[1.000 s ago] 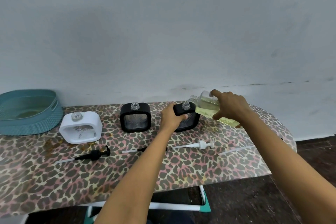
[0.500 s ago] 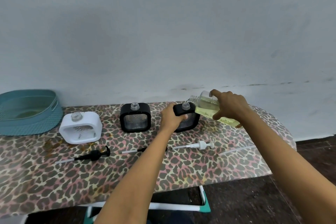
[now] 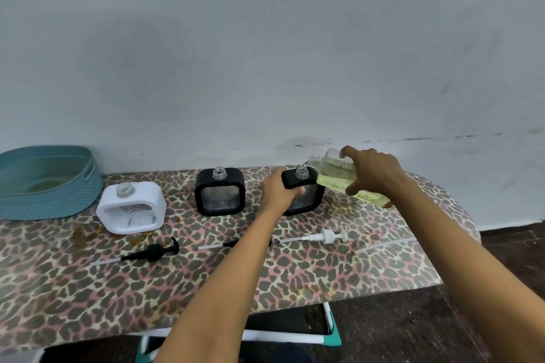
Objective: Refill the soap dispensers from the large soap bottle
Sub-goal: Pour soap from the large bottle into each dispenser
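three dispensers in row on table, pumps in front

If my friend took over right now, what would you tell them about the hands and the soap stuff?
Left hand: gripping the right black dispenser, holding it steady on the table.
Right hand: holding the large soap bottle, tipped so its mouth sits over that dispenser's open neck.
Middle black dispenser and white dispenser: upright, necks open, untouched.
Pumps: the black pump and white pump lie on the table, plus another partly hidden under the left arm.
Done: pumps off.
Left: finish this pour, fill the other two, put the pumps back.
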